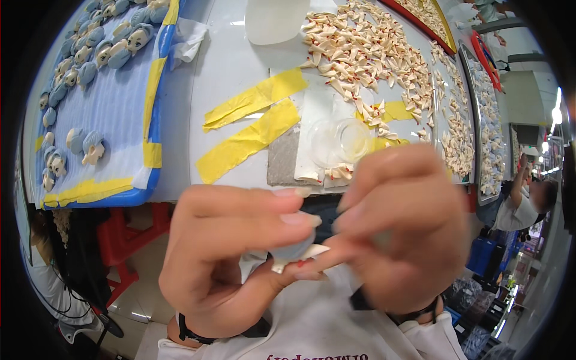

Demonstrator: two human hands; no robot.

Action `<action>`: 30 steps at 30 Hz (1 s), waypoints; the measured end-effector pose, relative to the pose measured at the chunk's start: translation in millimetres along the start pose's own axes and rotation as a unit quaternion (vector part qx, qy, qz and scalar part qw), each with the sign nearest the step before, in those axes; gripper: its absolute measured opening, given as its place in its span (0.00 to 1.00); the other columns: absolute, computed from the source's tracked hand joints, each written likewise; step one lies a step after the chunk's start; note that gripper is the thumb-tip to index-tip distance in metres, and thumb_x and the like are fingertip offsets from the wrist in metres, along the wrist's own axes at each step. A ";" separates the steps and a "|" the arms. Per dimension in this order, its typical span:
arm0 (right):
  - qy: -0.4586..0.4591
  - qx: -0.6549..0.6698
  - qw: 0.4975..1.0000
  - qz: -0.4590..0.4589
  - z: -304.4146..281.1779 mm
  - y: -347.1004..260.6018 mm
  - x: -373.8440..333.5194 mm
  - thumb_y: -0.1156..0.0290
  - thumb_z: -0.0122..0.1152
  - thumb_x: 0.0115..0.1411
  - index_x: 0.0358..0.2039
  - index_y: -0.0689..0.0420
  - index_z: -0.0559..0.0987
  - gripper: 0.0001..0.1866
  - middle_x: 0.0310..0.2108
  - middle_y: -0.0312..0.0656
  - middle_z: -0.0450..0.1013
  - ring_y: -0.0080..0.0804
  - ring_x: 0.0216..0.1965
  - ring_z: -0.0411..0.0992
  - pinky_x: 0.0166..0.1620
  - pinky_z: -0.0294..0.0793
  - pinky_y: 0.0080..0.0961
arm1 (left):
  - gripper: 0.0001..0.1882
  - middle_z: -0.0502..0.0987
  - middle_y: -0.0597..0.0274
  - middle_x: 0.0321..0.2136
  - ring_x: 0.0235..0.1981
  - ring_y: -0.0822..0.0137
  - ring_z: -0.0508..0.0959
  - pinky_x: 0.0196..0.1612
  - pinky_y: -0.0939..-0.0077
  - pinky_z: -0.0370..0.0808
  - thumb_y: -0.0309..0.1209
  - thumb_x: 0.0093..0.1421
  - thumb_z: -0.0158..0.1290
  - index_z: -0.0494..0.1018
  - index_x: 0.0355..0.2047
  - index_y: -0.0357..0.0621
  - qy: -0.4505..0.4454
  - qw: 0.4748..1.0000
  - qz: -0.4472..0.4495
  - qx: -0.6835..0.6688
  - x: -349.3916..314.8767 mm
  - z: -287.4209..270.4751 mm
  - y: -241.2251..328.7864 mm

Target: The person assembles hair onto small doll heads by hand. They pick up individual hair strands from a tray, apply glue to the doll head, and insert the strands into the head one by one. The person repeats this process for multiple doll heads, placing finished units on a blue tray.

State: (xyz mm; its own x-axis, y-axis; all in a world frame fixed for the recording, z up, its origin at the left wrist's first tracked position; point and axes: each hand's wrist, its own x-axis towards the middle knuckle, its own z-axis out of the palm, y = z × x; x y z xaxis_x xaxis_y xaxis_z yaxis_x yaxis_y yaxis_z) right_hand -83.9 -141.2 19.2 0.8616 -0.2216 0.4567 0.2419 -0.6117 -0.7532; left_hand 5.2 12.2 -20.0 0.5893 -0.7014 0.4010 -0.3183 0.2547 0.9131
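Between the fingertips, low in the middle, sits a small blue piece point(293, 249), and the left hand point(219, 252) has it pinched, thumb beneath, fingers over the top! Beside that thumb a cream sliver point(316, 251) pokes out, a red mark just below it, and in come the curled fingers of the right hand point(405, 222); one fingertip reaches right up to the sliver, but pinching or merely touching, nobody can tell through the blur.

How far along, then? This piece looks mid-work; whether sliver and blue part are joined is anyone's guess. Just beyond the knuckles stands a clear jar point(324, 144), yellow tape strips point(258, 99) to its left. Farther out, a great heap of loose cream pieces point(372, 48), so plenty seems left! Away left, blue-haired doll heads point(119, 55) crowd the far part of a blue-rimmed tray point(129, 198), with a handful nearer; finished or waiting, hard to call.

And the hidden bits: fingers cover most of the held piece, the right hand masks the table edge, and more blue pieces point(487, 129) at far right are too small to sort.
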 end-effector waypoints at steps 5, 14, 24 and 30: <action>0.019 -0.244 0.956 0.162 -75.8 27.5 24.0 0.77 0.58 0.44 0.30 0.62 0.72 0.10 0.27 0.36 0.68 0.22 0.27 0.62 0.34 0.60 0.18 | 0.25 0.62 0.54 0.38 0.32 0.66 0.73 0.31 0.84 0.72 0.28 0.44 0.62 0.63 0.41 0.37 0.088 0.993 -0.050 -0.065 -0.1 -0.3 -2.4; -0.115 -0.394 0.900 0.144 -78.9 57.2 41.9 0.76 0.59 0.42 0.22 0.61 0.73 0.06 0.22 0.42 0.69 0.34 0.28 0.66 0.33 0.63 0.26 | 0.24 0.61 0.55 0.37 0.32 0.67 0.73 0.25 0.84 0.71 0.28 0.45 0.61 0.63 0.40 0.37 0.068 0.994 -0.054 -0.059 -0.3 -6.4 -4.0; 0.001 -0.194 0.961 0.197 -72.6 30.4 28.0 0.80 0.52 0.52 0.30 0.65 0.70 0.04 0.28 0.40 0.70 0.25 0.30 0.68 0.36 0.67 0.18 | 0.22 0.62 0.54 0.35 0.31 0.66 0.73 0.28 0.85 0.72 0.26 0.46 0.59 0.61 0.39 0.37 0.109 0.984 -0.106 -0.097 -0.3 1.3 1.6; 0.062 0.047 0.968 0.237 -67.2 16.1 2.5 0.80 0.55 0.49 0.29 0.62 0.68 0.07 0.28 0.45 0.68 0.24 0.27 0.65 0.31 0.66 0.18 | 0.21 0.65 0.54 0.35 0.34 0.64 0.72 0.33 0.81 0.72 0.26 0.45 0.60 0.62 0.36 0.38 0.040 0.994 -0.062 -0.078 1.6 -1.9 -0.9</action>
State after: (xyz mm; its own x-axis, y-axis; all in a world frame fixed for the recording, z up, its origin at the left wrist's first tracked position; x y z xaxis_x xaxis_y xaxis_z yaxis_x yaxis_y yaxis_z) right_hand -107.9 -202.6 40.0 0.8267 -0.5540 0.0981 -0.1230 -0.3481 -0.9294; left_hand 7.9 12.1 -20.1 0.6757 -0.6802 0.2841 -0.1253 0.2738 0.9536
